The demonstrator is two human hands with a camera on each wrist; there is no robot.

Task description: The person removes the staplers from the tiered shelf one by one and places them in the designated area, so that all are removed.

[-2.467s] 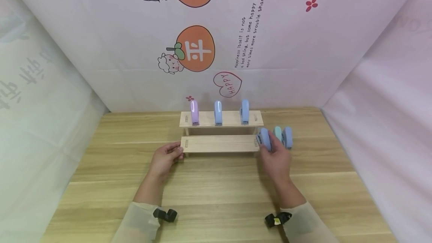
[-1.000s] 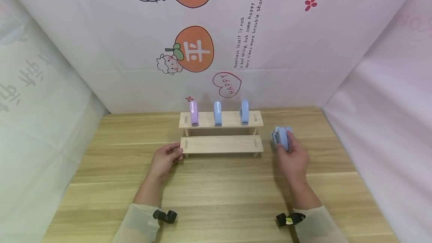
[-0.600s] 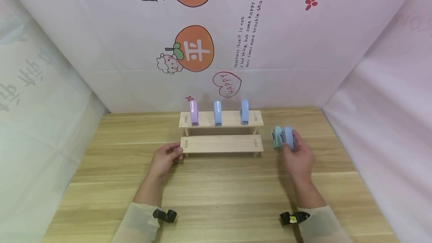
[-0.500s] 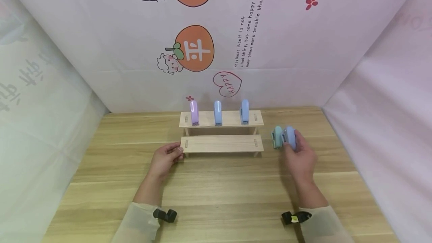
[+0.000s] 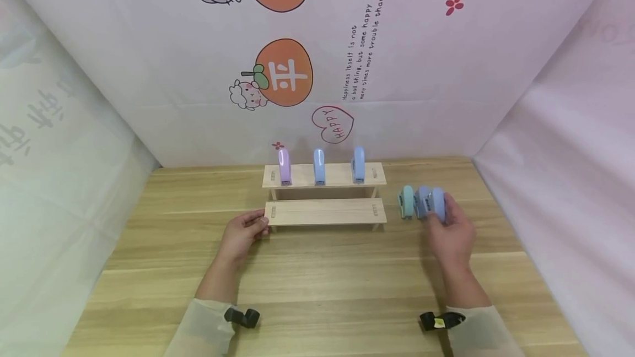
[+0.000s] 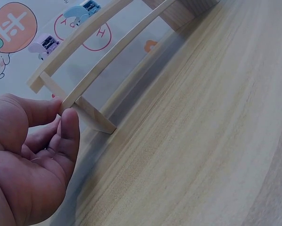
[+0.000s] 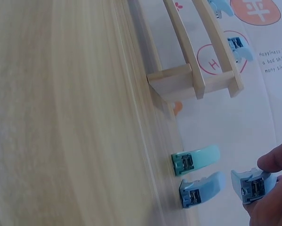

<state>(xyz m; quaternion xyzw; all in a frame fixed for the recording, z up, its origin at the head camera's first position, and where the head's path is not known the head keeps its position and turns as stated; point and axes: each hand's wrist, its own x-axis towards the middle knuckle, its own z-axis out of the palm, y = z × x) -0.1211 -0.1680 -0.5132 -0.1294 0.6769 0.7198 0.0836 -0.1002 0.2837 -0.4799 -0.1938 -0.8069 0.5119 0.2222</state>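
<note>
My right hand [image 5: 452, 237] grips a blue stapler [image 7: 253, 185] between thumb and fingers, to the right of two others. Those are a mint green stapler [image 5: 407, 201] and a second blue stapler [image 5: 420, 203], side by side on the table. With thumb and fingers my left hand [image 6: 32, 160] pinches the left end of the lower board of a two-step wooden rack [image 5: 324, 212]. On the rack's upper board stand a purple stapler [image 5: 284, 167], a light blue stapler [image 5: 319, 167] and another blue stapler [image 5: 358, 165].
The wooden table [image 5: 317, 285] ends at a white printed cloth backdrop [image 5: 412, 70] close behind the rack. White cloth walls also rise at the left [image 5: 59, 125] and right [image 5: 560, 142].
My right hand has carried the blue stapler rightward from the rack's right end, passing over the mint and blue staplers to their right side. The left hand keeps its place on the rack.
</note>
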